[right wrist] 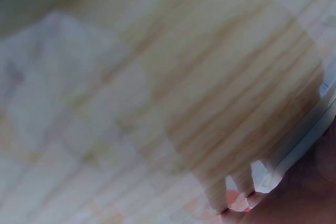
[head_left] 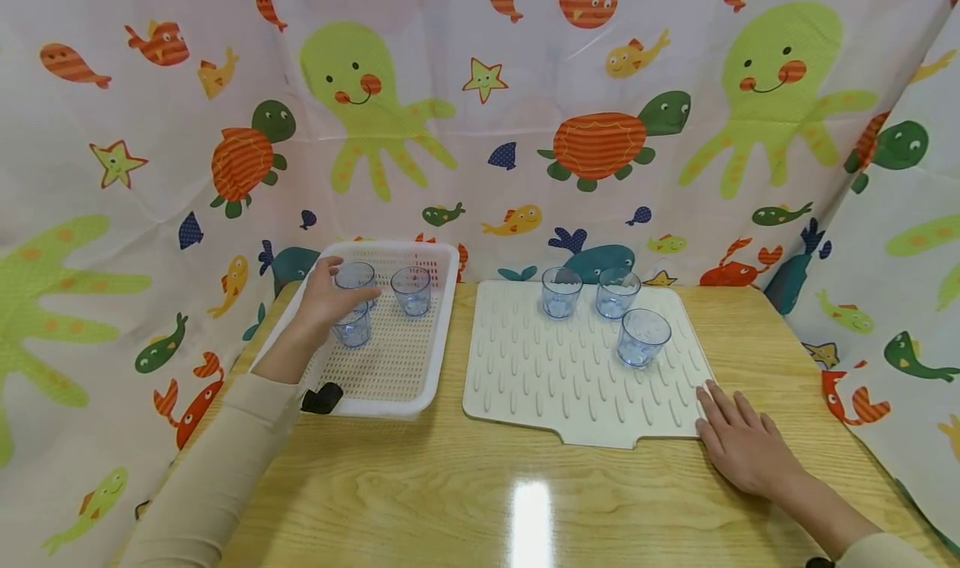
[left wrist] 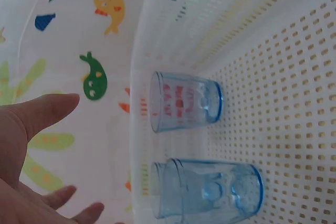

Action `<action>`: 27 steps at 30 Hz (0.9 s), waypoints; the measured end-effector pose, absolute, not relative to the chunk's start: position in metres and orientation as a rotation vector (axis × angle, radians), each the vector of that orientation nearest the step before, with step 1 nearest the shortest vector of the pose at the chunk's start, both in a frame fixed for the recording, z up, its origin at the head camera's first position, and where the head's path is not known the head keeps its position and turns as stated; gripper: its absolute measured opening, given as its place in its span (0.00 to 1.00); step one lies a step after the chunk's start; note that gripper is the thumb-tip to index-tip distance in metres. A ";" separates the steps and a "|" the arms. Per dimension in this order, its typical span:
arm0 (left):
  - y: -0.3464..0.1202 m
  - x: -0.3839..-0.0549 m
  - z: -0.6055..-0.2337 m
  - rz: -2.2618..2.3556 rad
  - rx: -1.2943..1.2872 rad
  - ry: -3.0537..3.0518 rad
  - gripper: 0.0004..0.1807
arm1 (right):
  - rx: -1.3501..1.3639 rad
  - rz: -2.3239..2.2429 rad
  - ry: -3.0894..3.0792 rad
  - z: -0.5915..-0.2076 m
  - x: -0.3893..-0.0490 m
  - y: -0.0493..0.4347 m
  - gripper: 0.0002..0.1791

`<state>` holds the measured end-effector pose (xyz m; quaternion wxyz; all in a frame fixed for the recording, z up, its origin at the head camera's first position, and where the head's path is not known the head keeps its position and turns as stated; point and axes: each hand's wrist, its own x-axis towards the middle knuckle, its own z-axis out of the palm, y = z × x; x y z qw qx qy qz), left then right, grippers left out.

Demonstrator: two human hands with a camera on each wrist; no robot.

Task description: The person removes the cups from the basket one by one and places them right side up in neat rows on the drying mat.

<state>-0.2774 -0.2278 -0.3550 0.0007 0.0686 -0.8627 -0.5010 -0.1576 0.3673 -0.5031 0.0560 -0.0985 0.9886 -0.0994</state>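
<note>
My left hand [head_left: 327, 300] is over the left side of a white basket [head_left: 447, 326], its thumb and fingers spread apart with nothing between them. Below it, partly hidden by the hand, are two clear blue glasses, a rear glass [head_left: 355, 276] and a front glass [head_left: 353, 331]. A third glass [head_left: 412, 292] stands to their right in the basket. In the left wrist view the thumb [left wrist: 55, 111] points toward the glasses, apart from them. My right hand [head_left: 750, 445] lies palm down on the table, fingertips at the right edge of a white drying mat [head_left: 525, 385].
Three more blue glasses stand on the mat: one at back left [head_left: 561, 295], one at back right [head_left: 618, 294], one nearer the front [head_left: 642, 340]. A wooden table [head_left: 420, 485] carries everything. A curtain with sea animals [head_left: 480, 135] hangs behind and at both sides.
</note>
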 end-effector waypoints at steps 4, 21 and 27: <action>-0.241 -0.281 -0.359 -1.651 0.303 -2.728 0.59 | -0.302 -0.301 2.997 -0.503 -0.158 0.367 0.37; -0.256 -0.299 -0.372 -1.741 0.579 -2.841 0.61 | -0.301 -0.299 2.981 -0.499 -0.157 0.363 0.37; -0.258 -0.307 -0.381 -1.761 0.606 -2.867 0.58 | -0.302 -0.305 2.982 -0.498 -0.157 0.365 0.37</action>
